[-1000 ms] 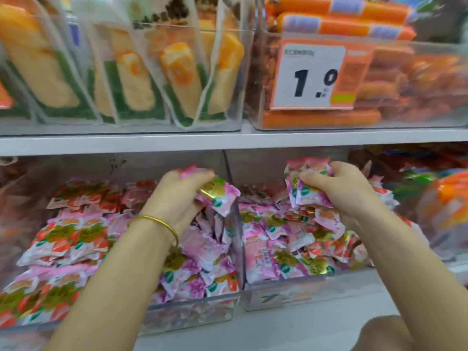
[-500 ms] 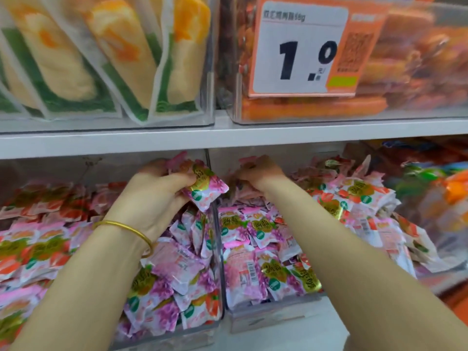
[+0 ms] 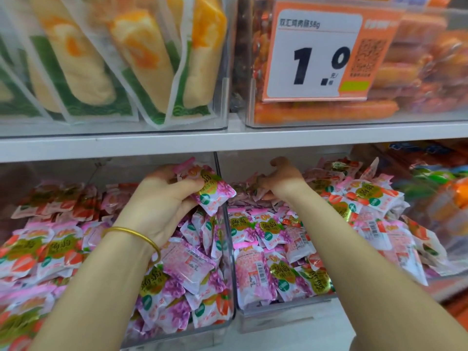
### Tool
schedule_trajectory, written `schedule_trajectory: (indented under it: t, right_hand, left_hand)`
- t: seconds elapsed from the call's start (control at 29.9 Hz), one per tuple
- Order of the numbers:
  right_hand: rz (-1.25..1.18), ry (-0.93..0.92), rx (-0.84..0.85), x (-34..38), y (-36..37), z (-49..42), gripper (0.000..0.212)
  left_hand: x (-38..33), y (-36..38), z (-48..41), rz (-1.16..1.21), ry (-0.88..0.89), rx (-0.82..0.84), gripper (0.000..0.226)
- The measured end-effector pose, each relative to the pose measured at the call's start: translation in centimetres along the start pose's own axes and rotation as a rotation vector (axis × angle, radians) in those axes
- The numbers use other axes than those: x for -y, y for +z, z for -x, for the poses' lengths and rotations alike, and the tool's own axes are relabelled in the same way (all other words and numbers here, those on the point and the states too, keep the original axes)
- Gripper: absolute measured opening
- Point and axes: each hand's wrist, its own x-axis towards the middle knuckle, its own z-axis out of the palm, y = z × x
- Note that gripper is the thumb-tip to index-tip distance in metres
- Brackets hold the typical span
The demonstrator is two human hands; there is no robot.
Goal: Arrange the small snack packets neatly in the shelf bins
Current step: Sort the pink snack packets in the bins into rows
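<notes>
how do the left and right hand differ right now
The left hand grips purple packets over the left bin; the right hand reaches deeper into the right bin, fingers curled among loose packets. Only the left wrist wears a gold bangle. Both work under one shelf.

Person's left hand (image 3: 162,198), gold bangle (image 3: 136,233) on the wrist, grips a few purple packets (image 3: 214,192) over the wall between two clear bins, left bin (image 3: 226,323) and right bin (image 3: 278,319). The right hand (image 3: 283,181) is at the back of the right bin, fingers curled onto piled packets (image 3: 266,249); grip unclear. Price tag (image 3: 316,54) reads 1.0 above.
</notes>
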Motion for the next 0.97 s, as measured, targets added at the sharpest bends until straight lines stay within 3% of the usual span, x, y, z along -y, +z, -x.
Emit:
schedule_trajectory:
  t: [0.13,0.23,0.33,0.4,0.47,0.5,0.63,0.83,0.9,0.97]
  right_hand:
    - [0.520,-0.166,-0.125,-0.4,-0.2,-0.3,0.035]
    - [0.563,-0.251,-0.080,-0.4,-0.1,0.6,0.040]
    - [0.328,-0.304,-0.131,-0.2,0.0,1.9,0.043]
    - [-0.062,-0.303,-0.125,0.7,-0.4,3.3,0.029]
    - [-0.506,-0.253,0.068,2.1,-1.0,5.3,0.015]
    - [-0.617,-0.258,0.161,2.5,-1.2,6.0,0.015]
    - [-0.510,-0.397,0.337,2.9,-0.7,7.4,0.012]
    - [-0.803,-0.075,0.052,1.2,-2.9,6.0,0.019]
    - [-0.769,-0.028,-0.031,0.5,-3.2,5.2,0.032]
    - [-0.664,-0.016,-0.056,0.7,-2.4,4.7,0.031]
  left_hand:
    - [0.1,0.2,0.0,0.000,-0.005,0.004,0.041]
    - [0.2,0.2,-0.2,-0.001,0.000,0.002,0.040]
    - [0.4,0.3,-0.2,-0.031,0.024,0.010,0.040]
    - [0.6,0.5,-0.2,-0.054,0.045,0.014,0.041]
    - [0.7,0.6,-0.4,-0.104,0.067,0.003,0.044]
    - [0.8,0.7,-0.5,-0.150,0.093,0.001,0.044]
    - [1.0,1.1,-0.7,-0.432,0.275,0.026,0.030]
    - [1.4,1.1,-0.8,-0.453,0.336,-0.094,0.022]
    - [1.3,0.9,-0.9,-0.442,0.353,-0.110,0.021]
    - [1.3,0.7,-0.9,-0.425,0.357,-0.103,0.021]
